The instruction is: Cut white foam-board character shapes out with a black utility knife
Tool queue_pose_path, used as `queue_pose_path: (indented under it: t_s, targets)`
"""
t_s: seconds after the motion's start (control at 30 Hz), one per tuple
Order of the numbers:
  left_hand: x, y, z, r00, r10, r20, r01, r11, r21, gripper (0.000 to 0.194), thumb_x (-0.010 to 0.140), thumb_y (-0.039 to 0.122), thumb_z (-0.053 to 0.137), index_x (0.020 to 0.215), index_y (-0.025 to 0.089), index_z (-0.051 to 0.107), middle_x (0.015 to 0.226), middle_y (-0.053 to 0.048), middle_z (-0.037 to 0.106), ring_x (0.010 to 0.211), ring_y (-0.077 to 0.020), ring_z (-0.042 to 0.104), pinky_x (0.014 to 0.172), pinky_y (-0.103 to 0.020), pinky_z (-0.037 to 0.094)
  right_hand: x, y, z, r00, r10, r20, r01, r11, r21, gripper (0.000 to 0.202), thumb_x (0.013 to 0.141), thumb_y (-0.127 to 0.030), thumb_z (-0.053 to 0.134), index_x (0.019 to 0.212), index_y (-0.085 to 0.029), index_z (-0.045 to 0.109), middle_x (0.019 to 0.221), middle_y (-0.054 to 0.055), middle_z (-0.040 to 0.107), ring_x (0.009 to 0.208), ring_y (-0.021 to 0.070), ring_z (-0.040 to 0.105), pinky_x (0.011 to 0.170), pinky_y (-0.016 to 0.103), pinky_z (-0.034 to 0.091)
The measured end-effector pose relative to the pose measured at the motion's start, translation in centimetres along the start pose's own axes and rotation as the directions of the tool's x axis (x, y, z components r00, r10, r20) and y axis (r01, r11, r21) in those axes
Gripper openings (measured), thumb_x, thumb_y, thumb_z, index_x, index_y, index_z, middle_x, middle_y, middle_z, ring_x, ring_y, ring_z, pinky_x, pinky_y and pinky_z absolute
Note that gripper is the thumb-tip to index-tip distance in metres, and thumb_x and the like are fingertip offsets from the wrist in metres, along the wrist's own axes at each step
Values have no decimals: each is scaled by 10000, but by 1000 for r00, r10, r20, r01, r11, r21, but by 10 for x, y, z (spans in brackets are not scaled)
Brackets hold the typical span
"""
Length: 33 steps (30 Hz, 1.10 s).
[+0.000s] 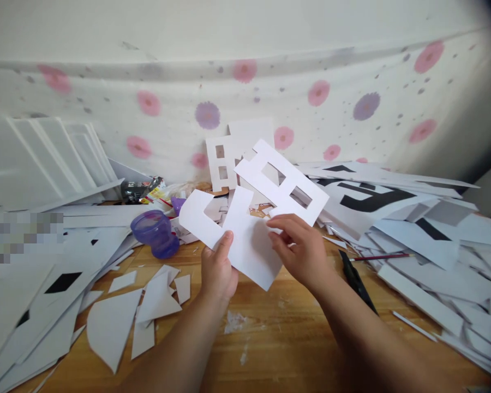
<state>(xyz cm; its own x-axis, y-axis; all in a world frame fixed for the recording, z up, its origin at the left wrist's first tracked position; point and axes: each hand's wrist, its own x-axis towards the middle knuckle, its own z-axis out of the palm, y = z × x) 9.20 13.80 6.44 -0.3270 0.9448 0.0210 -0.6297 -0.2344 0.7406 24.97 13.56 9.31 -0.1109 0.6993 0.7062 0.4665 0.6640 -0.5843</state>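
Observation:
My left hand grips a white cut-out board piece by its lower left edge, thumb on top and fingers beneath. This piece is tilted above the table and has a curved outer corner and notches along its far side. At its right edge, my right hand is closed in a pinch. What lies between those fingertips is mostly hidden; a bit of white shows there. Just behind stands a white panel with two rectangular windows, slanted against another windowed white panel.
Left of my hands are a purple plastic cup and loose white offcuts. A black knife-like tool and a dark red pencil lie right. White sheets pile up at right; more boards lean at left.

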Motion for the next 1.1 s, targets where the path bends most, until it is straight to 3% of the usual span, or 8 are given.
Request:
queue_pose_path:
  t_s: [0.1, 0.23, 0.37, 0.5, 0.67, 0.8, 0.97, 1.1]
  targets:
    - [2, 0, 0, 999, 34, -32, -34, 999, -10, 435, 643, 290, 847, 1031, 156, 702, 1013, -93, 752, 891, -235, 713, 757, -312, 577, -14, 13, -6, 976, -10, -217, -19, 992, -128, 70, 844, -179, 581, 859, -214, 640, 837, 32, 655, 578, 119, 544, 554, 289, 468]
    - [8, 0, -2, 994, 73, -77, -73, 997, -2, 408, 670, 281, 827, 1043, 172, 701, 1090, -96, 736, 958, -250, 703, 797, -338, 582, -21, 36, -7, 884, 227, -408, -281, 957, -77, 122, 798, -293, 663, 877, -212, 618, 754, 10, 582, 618, 146, 510, 592, 314, 445]
    - [13, -1, -4, 991, 95, -91, -95, 995, 8, 350, 714, 244, 789, 1048, 190, 700, 1106, -86, 733, 970, -241, 703, 798, -331, 588, -17, 47, 1, 814, 518, -264, -457, 851, 259, 255, 755, -373, 706, 896, -207, 574, 752, -1, 579, 635, 142, 529, 596, 301, 444]
    - [13, -1, -2, 991, 70, -117, -71, 998, 2, 341, 763, 216, 739, 1099, 202, 688, 1105, -75, 735, 996, -239, 696, 791, -320, 591, -15, 42, 8, 761, 611, -216, -396, 702, 592, 334, 709, -364, 748, 903, -220, 517, 791, -1, 599, 700, 146, 575, 631, 288, 469]
    - [10, 0, 3, 989, 63, -133, -70, 997, -43, 285, 835, 235, 686, 1120, 221, 681, 1145, -68, 722, 1094, -231, 658, 832, -305, 580, -17, 34, 17, 622, 781, 61, -404, 252, 879, 394, 668, -341, 776, 962, -244, 532, 814, -18, 655, 648, 143, 611, 603, 298, 498]
    - [7, -4, 4, 994, 6, -110, -17, 995, -99, 292, 857, 285, 675, 1141, 217, 665, 1222, -70, 687, 1176, -238, 610, 904, -331, 553, -24, 26, 36, 606, 741, 289, -444, 13, 896, 370, 650, -289, 788, 969, -220, 612, 884, 20, 726, 771, 182, 669, 686, 319, 546]
    - [2, -10, 3, 981, -96, 169, 103, 994, -31, 504, 733, 411, 790, 1163, 197, 636, 1200, -104, 687, 1171, -268, 602, 940, -363, 517, -24, 15, 43, 622, 727, 291, -448, 26, 894, 473, 598, -239, 807, 1035, -222, 628, 1047, 53, 747, 937, 249, 694, 866, 394, 551]
    - [3, 2, -3, 956, -110, 271, 104, 994, 35, 561, 665, 493, 797, 1131, 229, 627, 1174, -95, 680, 1095, -262, 627, 834, -354, 536, -10, 20, 7, 618, 738, 271, -548, 157, 822, 457, 601, -297, 802, 1013, -190, 636, 967, 83, 758, 802, 263, 708, 743, 397, 575]
